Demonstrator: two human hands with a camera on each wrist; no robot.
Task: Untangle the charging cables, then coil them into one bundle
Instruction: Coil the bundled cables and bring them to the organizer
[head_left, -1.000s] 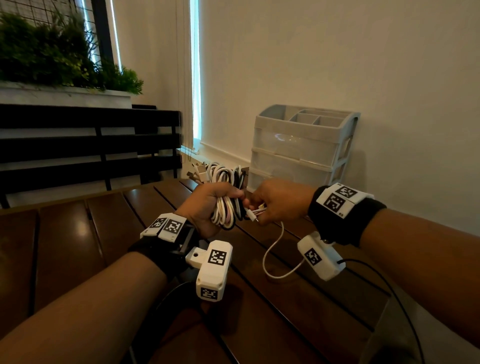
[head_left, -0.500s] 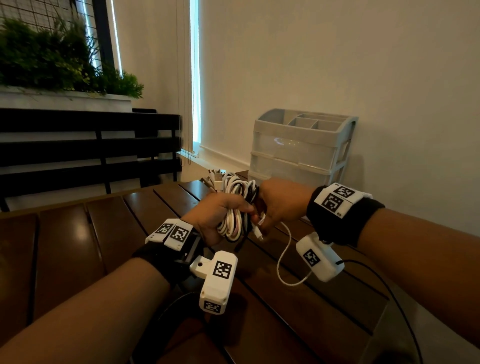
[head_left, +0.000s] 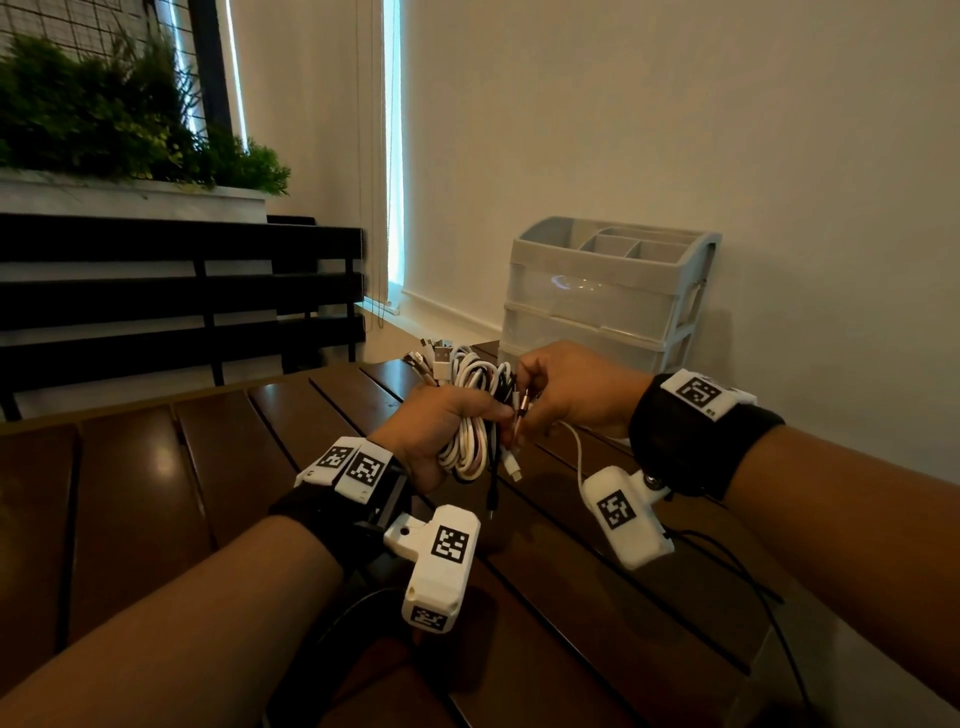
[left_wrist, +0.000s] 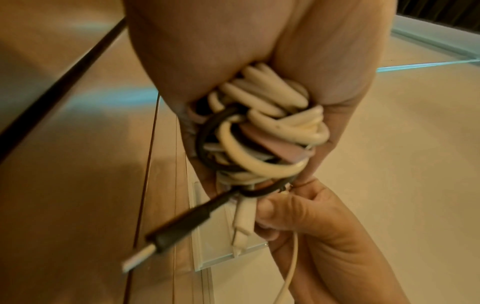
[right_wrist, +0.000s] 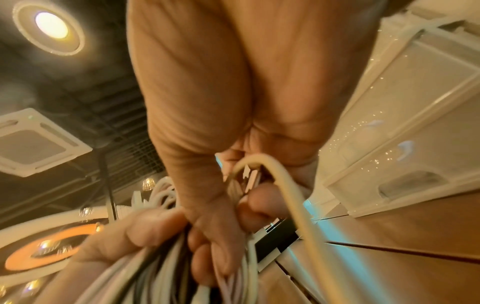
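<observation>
Charging cables (head_left: 470, 410), white, pink and black, sit coiled in the left hand (head_left: 434, 431), clenched round them above the wooden table (head_left: 156, 483). Right hand (head_left: 574, 392) pinches loose plug ends beside the coil; its fingertips are hidden. Behind stands a grey plastic drawer organiser (head_left: 602, 296).
</observation>
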